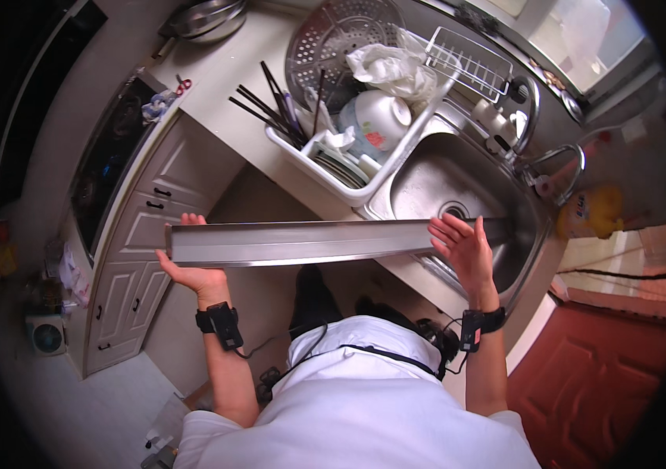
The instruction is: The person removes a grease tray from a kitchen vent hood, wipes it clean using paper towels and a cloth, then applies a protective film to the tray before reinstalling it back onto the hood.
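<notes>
A long, shallow stainless-steel trough or panel point(303, 243) spans the view from left to right. My left hand point(195, 275) supports its left end, with fingertips showing past the upper edge and the thumb by the end. Over the trough's right part, my right hand point(464, 252) is raised with its fingers spread; whether it touches the metal cannot be told. The right end of the trough reaches over the steel sink point(444, 170), partly hidden behind that hand. Both wrists wear black strapped devices with cables.
A white dish rack point(333, 184) with chopsticks, plates and a large bowl point(377, 126) stands left of the sink. Beyond are a perforated steamer plate point(333, 47), a wire basket point(467, 64) and a curved faucet point(529, 117). Red scissors point(183, 85) lie near the cooktop point(113, 158).
</notes>
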